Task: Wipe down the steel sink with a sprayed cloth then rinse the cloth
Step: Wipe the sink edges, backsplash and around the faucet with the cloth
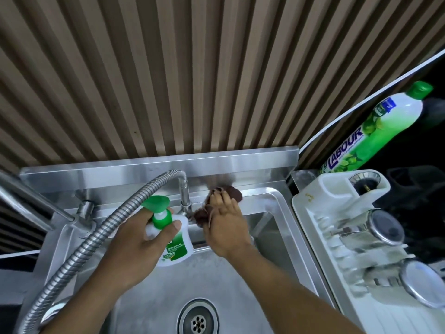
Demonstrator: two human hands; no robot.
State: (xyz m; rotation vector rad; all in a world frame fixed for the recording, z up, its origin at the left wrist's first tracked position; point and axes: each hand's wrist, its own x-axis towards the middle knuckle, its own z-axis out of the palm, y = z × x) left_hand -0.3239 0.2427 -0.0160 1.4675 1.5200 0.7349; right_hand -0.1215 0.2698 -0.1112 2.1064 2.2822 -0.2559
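Observation:
My left hand grips a white pump bottle with a green pump head, lifted over the back of the steel sink. My right hand presses a dark brown cloth flat against the sink's back ledge, just right of the tap's base. Part of the cloth bunches under my palm near the tap. The drain lies at the bottom of the basin, between my forearms.
A flexible steel hose arcs from the tap down to the lower left. A white dish rack with steel lids stands to the right. A green dish-soap bottle leans behind it. A ribbed wall rises behind the sink.

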